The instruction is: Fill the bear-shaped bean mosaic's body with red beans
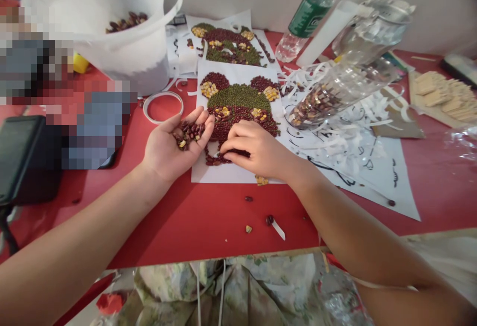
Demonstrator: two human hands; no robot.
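A red table (238, 231) carries everything. At back left stands a white plastic bucket (126, 62) with dark red beans (126, 23) at its bottom. Straight ahead, a paper sheet (238, 70) bears a round-eared animal mosaic (238, 102) of pebbly seeds: green for the face, dark red around it, yellow corn bits in the ears. A second, similar mosaic (227, 42) lies just behind it.

The left hand (173, 144) lies palm up, fingers gently cupped, holding a small heap of red beans (189, 134). The right hand (257, 149) rests palm down on the sheet, fingers curled narrowly over a curved line of beans (219, 157) at the mosaic's lower edge; whether it pinches one, I cannot tell.

To the right, a seed-filled cut plastic bottle (320, 100) lies on its side among curled white paper strips (335, 139). A clear tape ring (163, 107) sits left of the sheet, and loose beans (248, 199) dot the table.
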